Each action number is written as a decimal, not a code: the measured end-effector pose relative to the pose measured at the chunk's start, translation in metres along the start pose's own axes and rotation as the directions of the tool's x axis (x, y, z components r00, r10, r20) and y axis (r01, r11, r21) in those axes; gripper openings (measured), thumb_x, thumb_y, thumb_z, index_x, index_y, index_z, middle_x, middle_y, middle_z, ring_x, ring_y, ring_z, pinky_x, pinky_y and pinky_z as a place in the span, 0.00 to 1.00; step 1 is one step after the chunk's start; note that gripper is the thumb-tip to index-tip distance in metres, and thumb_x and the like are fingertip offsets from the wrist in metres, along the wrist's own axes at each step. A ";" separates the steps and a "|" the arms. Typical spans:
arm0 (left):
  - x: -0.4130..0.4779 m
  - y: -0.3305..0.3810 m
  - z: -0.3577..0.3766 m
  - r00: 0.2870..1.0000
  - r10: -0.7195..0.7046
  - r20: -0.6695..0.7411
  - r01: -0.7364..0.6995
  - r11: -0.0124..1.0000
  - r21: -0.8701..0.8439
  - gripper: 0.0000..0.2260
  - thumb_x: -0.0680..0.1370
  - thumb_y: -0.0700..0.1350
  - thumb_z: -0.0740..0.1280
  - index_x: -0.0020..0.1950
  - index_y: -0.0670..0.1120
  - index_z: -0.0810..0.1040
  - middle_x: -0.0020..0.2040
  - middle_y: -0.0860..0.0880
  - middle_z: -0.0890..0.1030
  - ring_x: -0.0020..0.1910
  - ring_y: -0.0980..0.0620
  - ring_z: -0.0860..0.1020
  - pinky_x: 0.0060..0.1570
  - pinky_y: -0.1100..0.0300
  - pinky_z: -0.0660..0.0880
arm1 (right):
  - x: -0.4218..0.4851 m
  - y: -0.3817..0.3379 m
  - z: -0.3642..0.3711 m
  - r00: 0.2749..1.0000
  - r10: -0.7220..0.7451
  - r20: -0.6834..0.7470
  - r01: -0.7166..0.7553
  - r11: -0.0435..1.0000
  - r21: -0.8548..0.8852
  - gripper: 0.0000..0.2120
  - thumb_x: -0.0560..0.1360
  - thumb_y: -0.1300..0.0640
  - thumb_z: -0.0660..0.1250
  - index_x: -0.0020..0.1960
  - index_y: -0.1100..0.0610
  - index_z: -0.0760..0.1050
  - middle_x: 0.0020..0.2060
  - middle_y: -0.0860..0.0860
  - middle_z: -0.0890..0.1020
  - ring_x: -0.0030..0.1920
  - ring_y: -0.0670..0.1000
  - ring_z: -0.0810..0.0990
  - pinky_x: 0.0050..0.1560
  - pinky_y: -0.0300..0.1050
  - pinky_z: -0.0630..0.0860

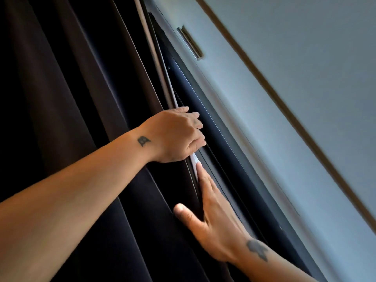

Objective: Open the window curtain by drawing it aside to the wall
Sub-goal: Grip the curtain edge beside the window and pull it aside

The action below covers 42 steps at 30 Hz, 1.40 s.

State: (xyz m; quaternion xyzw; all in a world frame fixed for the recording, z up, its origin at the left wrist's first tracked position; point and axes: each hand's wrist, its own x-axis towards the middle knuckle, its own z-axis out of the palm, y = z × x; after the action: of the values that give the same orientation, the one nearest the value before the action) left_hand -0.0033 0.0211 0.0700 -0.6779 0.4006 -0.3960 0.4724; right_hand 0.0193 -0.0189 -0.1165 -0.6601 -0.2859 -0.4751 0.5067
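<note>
1. Curtain (67, 110): dark, heavy, pleated cloth. It fills the left half of the frame. Its free edge runs diagonally from upper centre down to lower centre, beside a pale strip. It hangs gathered in deep folds; I judge it not yet drawn fully aside.

2. Wall (305, 98): pale grey-blue surface across the right half of the frame, crossed by a thin brown line. A small metal fitting (190, 44) sits on it at upper centre. A dark frame lies between the wall and the curtain edge.

3. Left hand (175, 135): centre of the frame, back toward the camera, forearm reaching in from the lower left. Its fingers curl closed over the curtain's free edge, presumably to hold the cloth for the pull. The wrist is bent slightly.

4. Right hand (211, 216): lower centre, forearm entering from the lower right corner. It is open and flat, fingers stretched up along the edge, thumb spread onto the dark cloth. It seems to steady or press the edge rather than grip it. The fingertips lie just below the left hand.
</note>
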 end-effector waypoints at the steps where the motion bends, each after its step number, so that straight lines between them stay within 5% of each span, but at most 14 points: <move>1: 0.005 -0.002 0.000 0.997 -0.006 0.078 0.002 0.998 0.057 0.18 0.79 0.53 0.51 0.60 0.49 0.76 0.67 0.47 0.73 0.71 0.48 0.61 0.70 0.54 0.49 | -0.003 -0.002 0.003 1.000 -0.004 -0.005 0.004 1.000 0.015 0.44 0.65 0.27 0.52 0.70 0.46 0.36 0.73 0.44 0.47 0.70 0.40 0.46 0.69 0.44 0.51; 7: -0.001 -0.008 0.008 0.894 -0.024 0.448 -0.161 0.915 0.369 0.20 0.79 0.51 0.44 0.63 0.53 0.70 0.66 0.48 0.72 0.69 0.44 0.62 0.67 0.40 0.54 | -0.032 0.001 0.020 1.000 -0.002 0.010 0.002 1.000 -0.008 0.41 0.67 0.29 0.54 0.66 0.37 0.30 0.71 0.39 0.42 0.68 0.37 0.40 0.64 0.32 0.43; 11: -0.022 -0.003 0.013 0.885 0.000 0.465 -0.201 0.902 0.382 0.19 0.78 0.50 0.43 0.57 0.53 0.73 0.56 0.51 0.80 0.63 0.44 0.69 0.64 0.37 0.54 | -0.059 0.007 0.028 0.998 0.050 0.036 -0.048 0.998 -0.047 0.38 0.69 0.33 0.54 0.64 0.38 0.29 0.72 0.44 0.45 0.70 0.42 0.43 0.69 0.42 0.48; 15: -0.041 0.001 0.016 0.877 -0.012 0.481 -0.160 0.936 0.314 0.25 0.76 0.56 0.38 0.63 0.57 0.69 0.63 0.53 0.76 0.67 0.46 0.65 0.66 0.36 0.51 | -0.076 0.006 0.045 0.991 0.131 0.036 -0.127 0.988 -0.093 0.39 0.72 0.37 0.56 0.66 0.44 0.29 0.73 0.50 0.46 0.71 0.48 0.44 0.70 0.52 0.52; 20: -0.063 -0.003 0.012 0.879 -0.064 0.473 -0.060 0.968 0.243 0.30 0.73 0.62 0.34 0.69 0.58 0.60 0.70 0.55 0.67 0.72 0.50 0.57 0.69 0.40 0.44 | -0.077 -0.007 0.067 0.992 0.125 0.021 -0.123 0.987 -0.100 0.33 0.77 0.47 0.56 0.71 0.55 0.39 0.72 0.58 0.55 0.70 0.56 0.55 0.68 0.53 0.57; 26: -0.088 -0.005 0.007 0.884 -0.073 0.462 -0.022 0.980 0.197 0.34 0.69 0.64 0.31 0.70 0.58 0.58 0.72 0.56 0.65 0.73 0.51 0.53 0.69 0.44 0.39 | -0.079 -0.018 0.077 0.996 0.091 -0.015 -0.091 0.996 -0.012 0.26 0.75 0.56 0.56 0.70 0.64 0.53 0.66 0.65 0.66 0.65 0.63 0.66 0.63 0.59 0.65; 31: -0.113 -0.007 0.007 0.890 -0.070 0.450 -0.013 0.984 0.178 0.32 0.71 0.63 0.34 0.70 0.57 0.60 0.71 0.54 0.67 0.73 0.50 0.54 0.69 0.45 0.39 | -0.085 -0.031 0.092 0.996 0.046 -0.074 -0.050 0.997 -0.054 0.26 0.71 0.60 0.61 0.66 0.67 0.61 0.59 0.67 0.74 0.55 0.68 0.75 0.48 0.66 0.74; 38: -0.160 -0.009 0.002 0.896 -0.113 0.430 0.053 0.987 0.150 0.28 0.76 0.62 0.41 0.68 0.52 0.66 0.68 0.48 0.71 0.72 0.46 0.58 0.69 0.44 0.42 | -0.094 -0.057 0.119 1.000 0.017 -0.002 -0.016 0.998 0.056 0.28 0.73 0.59 0.58 0.69 0.64 0.50 0.66 0.62 0.65 0.64 0.66 0.65 0.57 0.67 0.69; 42: -0.181 -0.013 -0.001 0.888 -0.114 0.445 0.051 0.987 0.150 0.26 0.76 0.59 0.43 0.67 0.50 0.68 0.66 0.46 0.73 0.71 0.44 0.60 0.68 0.42 0.44 | -0.096 -0.072 0.131 1.000 -0.018 -0.004 0.019 0.998 0.064 0.27 0.72 0.61 0.60 0.67 0.67 0.56 0.65 0.60 0.64 0.64 0.63 0.61 0.52 0.71 0.69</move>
State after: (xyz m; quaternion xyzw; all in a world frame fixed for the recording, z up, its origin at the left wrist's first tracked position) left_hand -0.0683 0.1901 0.0541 -0.7344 0.2230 -0.2734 0.5798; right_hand -0.0356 0.1375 -0.1801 -0.6402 -0.3064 -0.4714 0.5236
